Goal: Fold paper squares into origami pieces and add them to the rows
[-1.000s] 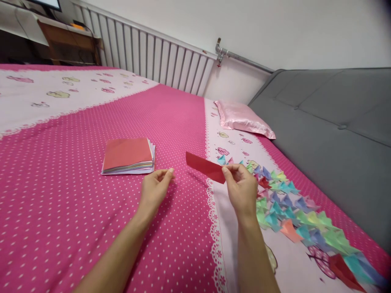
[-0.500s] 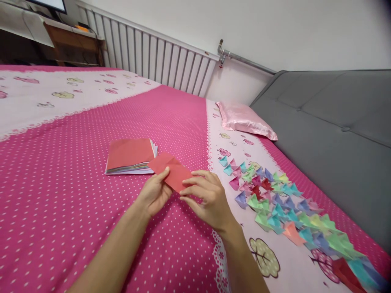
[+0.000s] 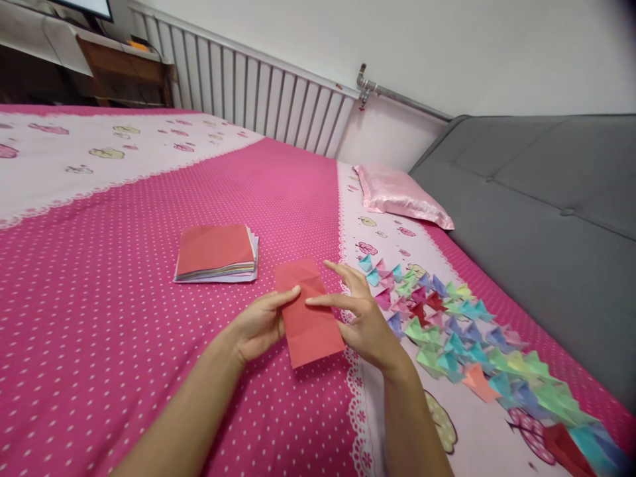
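A folded red sheet of paper (image 3: 318, 331) with visible creases is held above the pink bedspread. My left hand (image 3: 261, 324) grips its left edge, thumb on top and the other fingers underneath. At the right edge, my right hand (image 3: 365, 318) holds the same paper, one finger laid across its upper face and another finger raised near the top corner. To the left of the hands, a stack of coloured paper (image 3: 216, 250) lies on the bed, a red sheet uppermost.
Rows of small folded paper pieces (image 3: 457, 344) in many colours spread over the bed at right. A pink pillow (image 3: 397, 195) rests near the grey headboard (image 3: 536, 179). Behind the bed are a white radiator (image 3: 248, 83) and, far left, a desk (image 3: 119, 63).
The red paper has been turned from slanting to nearly upright and moved right, toward me. My right hand's fingers have spread and shifted over its right side.
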### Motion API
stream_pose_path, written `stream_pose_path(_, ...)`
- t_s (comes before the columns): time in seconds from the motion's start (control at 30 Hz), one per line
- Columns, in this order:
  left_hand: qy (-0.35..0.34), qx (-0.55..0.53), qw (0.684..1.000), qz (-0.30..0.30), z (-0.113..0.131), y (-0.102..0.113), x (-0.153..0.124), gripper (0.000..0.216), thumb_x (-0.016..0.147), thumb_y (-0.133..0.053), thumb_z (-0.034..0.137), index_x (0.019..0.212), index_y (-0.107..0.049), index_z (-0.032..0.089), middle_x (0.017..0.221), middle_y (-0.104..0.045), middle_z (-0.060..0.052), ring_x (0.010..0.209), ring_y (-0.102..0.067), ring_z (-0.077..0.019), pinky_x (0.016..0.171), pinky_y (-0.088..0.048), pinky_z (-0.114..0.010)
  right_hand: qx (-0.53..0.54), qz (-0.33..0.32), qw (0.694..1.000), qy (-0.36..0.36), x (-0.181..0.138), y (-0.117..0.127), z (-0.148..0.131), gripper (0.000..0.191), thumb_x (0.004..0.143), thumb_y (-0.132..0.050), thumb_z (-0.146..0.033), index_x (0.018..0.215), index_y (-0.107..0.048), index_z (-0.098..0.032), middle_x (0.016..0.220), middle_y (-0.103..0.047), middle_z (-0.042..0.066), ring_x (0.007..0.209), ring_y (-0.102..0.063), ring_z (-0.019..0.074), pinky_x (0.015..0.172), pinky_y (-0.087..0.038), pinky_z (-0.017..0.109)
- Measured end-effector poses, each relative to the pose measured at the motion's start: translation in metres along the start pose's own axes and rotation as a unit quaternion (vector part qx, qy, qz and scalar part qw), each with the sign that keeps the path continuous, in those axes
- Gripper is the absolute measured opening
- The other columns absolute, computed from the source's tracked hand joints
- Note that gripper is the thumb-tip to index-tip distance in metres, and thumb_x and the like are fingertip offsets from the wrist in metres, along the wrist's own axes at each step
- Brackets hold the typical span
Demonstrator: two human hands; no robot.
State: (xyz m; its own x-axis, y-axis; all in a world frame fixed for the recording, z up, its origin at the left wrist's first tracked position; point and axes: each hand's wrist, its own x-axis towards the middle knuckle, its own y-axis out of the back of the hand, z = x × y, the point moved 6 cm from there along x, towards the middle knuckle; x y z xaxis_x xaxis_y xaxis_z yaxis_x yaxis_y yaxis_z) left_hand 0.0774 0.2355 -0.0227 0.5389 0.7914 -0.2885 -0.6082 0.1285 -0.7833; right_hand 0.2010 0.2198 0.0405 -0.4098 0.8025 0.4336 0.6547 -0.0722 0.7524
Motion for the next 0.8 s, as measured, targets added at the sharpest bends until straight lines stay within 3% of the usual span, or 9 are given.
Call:
stream_pose_path(0.4,-0.002,0.013,1.0,-0.015,-0.002,-0.005,0.0,0.028,0.084,-0.049,0.023,0.105,-0.061,0.007,0.094,-0.069,-0.012,0.085,-0.065,-0.0187,0.083,-0.048,-0.029,0.078,0.039,0.996,-0.018,0.002,0.001,0.009,0.023,0.072,-0.066,-0.018,0.087,-0.07,-0.035,0.133,-0.044,-0.002,0.123,-0.035,0.0219,0.102,-0.029,0.044)
stream_pose_path(0.6,-0.061,0.055,0.997,0.011,0.005,0.003,0.005,0.032,0.082,-0.053,0.028,0.109,-0.059,0.012,0.108,-0.064,-0.011,0.096,-0.061,-0.0193,0.086,-0.046,-0.03,0.13,0.059,0.989,-0.035,0.003,0.005,0.01,0.017,0.073,-0.065,-0.023,0.087,-0.07,-0.032,0.129,-0.048,0.001,0.12,-0.041,0.0225,0.099,-0.034,0.042)
stream_pose_path(0.7,-0.133,0.125,0.98,0.082,0.013,0.015,0.006,0.043,0.077,-0.059,0.035,0.117,-0.053,0.02,0.116,-0.059,-0.009,0.101,-0.057,-0.0193,0.088,-0.043,-0.031,0.219,0.121,0.963,-0.1,0.001,0.008,0.016,0.016,0.073,-0.066,-0.029,0.088,-0.07,-0.028,0.114,-0.061,0.003,0.109,-0.052,0.0234,0.094,-0.038,0.042)
stream_pose_path(0.8,-0.173,0.174,0.965,0.096,0.017,0.018,0.006,0.045,0.075,-0.059,0.042,0.114,-0.055,0.021,0.119,-0.057,-0.009,0.105,-0.055,-0.0197,0.09,-0.04,-0.031,0.354,0.138,0.902,-0.204,-0.004,-0.001,0.027,0.02,0.073,-0.065,-0.033,0.089,-0.07,-0.022,0.091,-0.07,0.005,0.089,-0.063,0.0226,0.083,-0.046,0.039)
